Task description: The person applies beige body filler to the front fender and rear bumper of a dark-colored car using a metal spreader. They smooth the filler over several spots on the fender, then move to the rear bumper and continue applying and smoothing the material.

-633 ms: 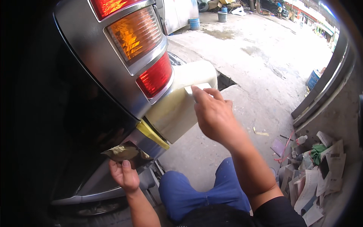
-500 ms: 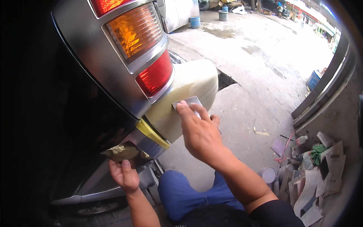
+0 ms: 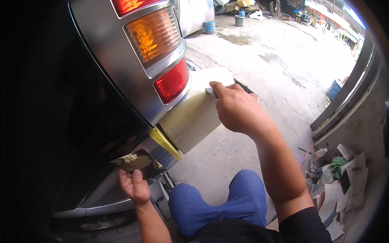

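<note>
My right hand (image 3: 242,110) grips a flat metal putty spreader (image 3: 210,92), mostly hidden behind the fingers, at the outer part of a cream-coloured bumper corner (image 3: 193,123). A yellowish smooth coat lies on that corner. Lower left, my left hand (image 3: 135,187) pinches a dark, shiny flat plate (image 3: 142,162) between thumb and fingers. A lump of pale putty (image 3: 130,158) sits on it, with a smaller dab at its right edge. Yellow masking tape (image 3: 165,144) covers the bumper edge between the plate and the coated corner.
Above the bumper is a tail light (image 3: 172,84) set in grey bodywork. The vehicle's black panel (image 3: 93,121) fills the left. Paper scraps (image 3: 352,178), a green cloth (image 3: 337,167) and a bottle (image 3: 320,153) lie by the right wall. Blue buckets (image 3: 209,27) stand farther off.
My right hand has swept the spreader up and to the right over the bumper, from its middle to its outer end. The left hand and plate have hardly moved.
</note>
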A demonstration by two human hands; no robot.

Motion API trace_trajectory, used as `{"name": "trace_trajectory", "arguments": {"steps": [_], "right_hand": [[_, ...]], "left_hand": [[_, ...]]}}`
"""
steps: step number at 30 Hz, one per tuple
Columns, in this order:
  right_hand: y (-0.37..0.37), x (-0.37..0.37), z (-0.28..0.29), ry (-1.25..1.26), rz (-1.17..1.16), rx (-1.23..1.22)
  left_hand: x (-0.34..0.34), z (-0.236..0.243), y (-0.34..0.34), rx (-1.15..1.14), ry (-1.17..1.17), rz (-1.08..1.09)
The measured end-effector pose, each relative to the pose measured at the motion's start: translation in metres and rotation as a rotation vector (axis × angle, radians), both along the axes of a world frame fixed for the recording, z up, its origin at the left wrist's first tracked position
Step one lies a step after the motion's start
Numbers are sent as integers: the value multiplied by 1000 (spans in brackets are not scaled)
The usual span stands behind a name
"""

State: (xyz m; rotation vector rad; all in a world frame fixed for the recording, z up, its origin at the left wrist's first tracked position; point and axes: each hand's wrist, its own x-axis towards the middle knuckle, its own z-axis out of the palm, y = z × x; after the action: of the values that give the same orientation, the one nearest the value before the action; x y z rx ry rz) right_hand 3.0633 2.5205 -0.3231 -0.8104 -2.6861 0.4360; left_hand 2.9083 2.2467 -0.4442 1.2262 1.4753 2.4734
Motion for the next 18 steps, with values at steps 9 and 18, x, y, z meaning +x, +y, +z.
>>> {"name": "trace_trajectory", "arguments": {"steps": [9,18], "right_hand": [[-48,6,-32,245,143,67],[-20,3,-31,285,2,34]], "left_hand": [[0,-2,2,-9,15,26],[-1,-1,2,-16,59,36]]}}
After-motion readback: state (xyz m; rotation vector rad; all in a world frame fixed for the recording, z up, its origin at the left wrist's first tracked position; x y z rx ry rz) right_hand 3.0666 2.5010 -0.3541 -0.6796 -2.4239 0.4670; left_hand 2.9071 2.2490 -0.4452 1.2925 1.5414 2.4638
